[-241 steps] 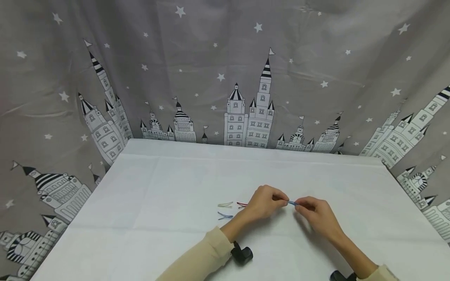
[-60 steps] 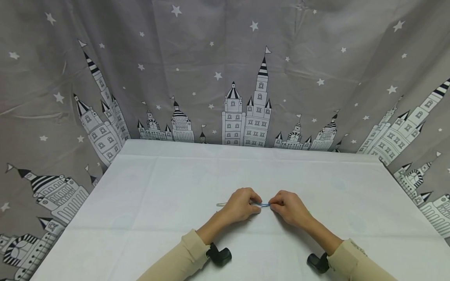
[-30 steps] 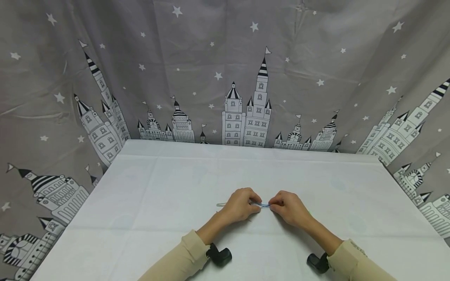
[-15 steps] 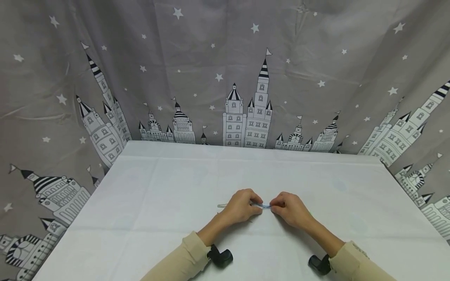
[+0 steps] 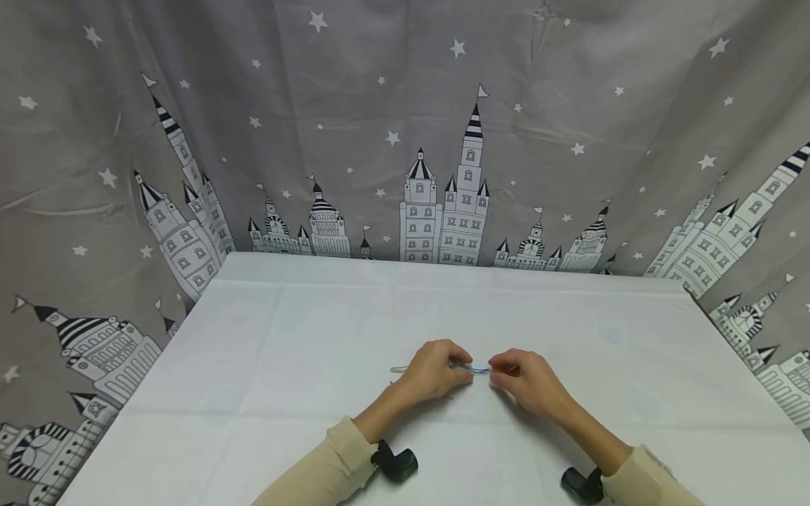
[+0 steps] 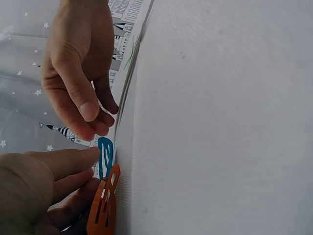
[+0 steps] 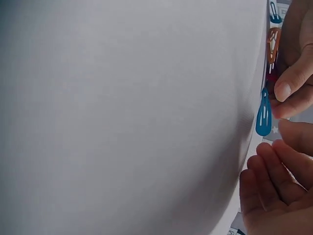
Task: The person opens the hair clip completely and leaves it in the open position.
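A blue snap hair clip (image 5: 479,370) lies on the white table between my hands. My left hand (image 5: 433,369) is around its left end, thumb and index finger spread with the clip between them; whether a fingertip touches it I cannot tell. Just off the clip's right end is my right hand (image 5: 534,383), fingers loosely bent and holding nothing. In the left wrist view an orange snap clip (image 6: 100,210) shows beside the blue one. The right wrist view has another orange clip view (image 7: 274,44) and a second blue clip (image 7: 275,18) further along.
A pale clip (image 5: 398,370) lies left of my left hand, which covers other clips. Part of a red clip (image 7: 272,77) shows in the right wrist view. The white-covered table (image 5: 304,337) meets a grey curtain (image 5: 354,105) with printed castles at its back edge.
Both hands have brought the blue clip left from where they held it between them. In the last half second my right fingers have parted from it and drawn back right; the left hand stays put.
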### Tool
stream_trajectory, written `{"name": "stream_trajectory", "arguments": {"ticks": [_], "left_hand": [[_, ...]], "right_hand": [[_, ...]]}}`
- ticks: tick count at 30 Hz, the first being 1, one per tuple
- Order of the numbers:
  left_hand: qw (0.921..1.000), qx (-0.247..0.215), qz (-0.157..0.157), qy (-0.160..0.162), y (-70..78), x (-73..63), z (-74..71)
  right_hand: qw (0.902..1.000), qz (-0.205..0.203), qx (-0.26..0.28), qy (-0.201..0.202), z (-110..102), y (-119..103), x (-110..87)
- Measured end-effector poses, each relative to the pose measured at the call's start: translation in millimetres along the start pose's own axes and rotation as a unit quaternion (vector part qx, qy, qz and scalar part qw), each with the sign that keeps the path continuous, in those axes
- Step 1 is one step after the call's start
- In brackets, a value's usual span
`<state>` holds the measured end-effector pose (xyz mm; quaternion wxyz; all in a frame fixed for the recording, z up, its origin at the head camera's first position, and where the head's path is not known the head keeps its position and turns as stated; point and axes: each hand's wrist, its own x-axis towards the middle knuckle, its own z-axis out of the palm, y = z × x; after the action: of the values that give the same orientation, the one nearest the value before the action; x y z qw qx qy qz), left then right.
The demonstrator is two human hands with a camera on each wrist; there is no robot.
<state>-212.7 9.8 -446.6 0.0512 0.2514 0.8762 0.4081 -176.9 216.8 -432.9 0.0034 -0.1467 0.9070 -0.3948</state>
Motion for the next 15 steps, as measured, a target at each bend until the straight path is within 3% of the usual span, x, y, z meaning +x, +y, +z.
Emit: {"name": "stream_trajectory", "arguments": {"ticks": [9, 15], "left_hand": [[1.0, -0.005, -0.002, 0.001, 5.0, -1.0, -0.4], [0.9999, -0.004, 0.014, 0.008, 15.9, -2.1, -1.3]], "right_hand": [[0.9996, -0.015, 0.009, 0.02, -13.8, -2.7, -12.2], [0.9983, -0.044, 0.014, 0.035, -24.5, -8.0, -18.3]]}}
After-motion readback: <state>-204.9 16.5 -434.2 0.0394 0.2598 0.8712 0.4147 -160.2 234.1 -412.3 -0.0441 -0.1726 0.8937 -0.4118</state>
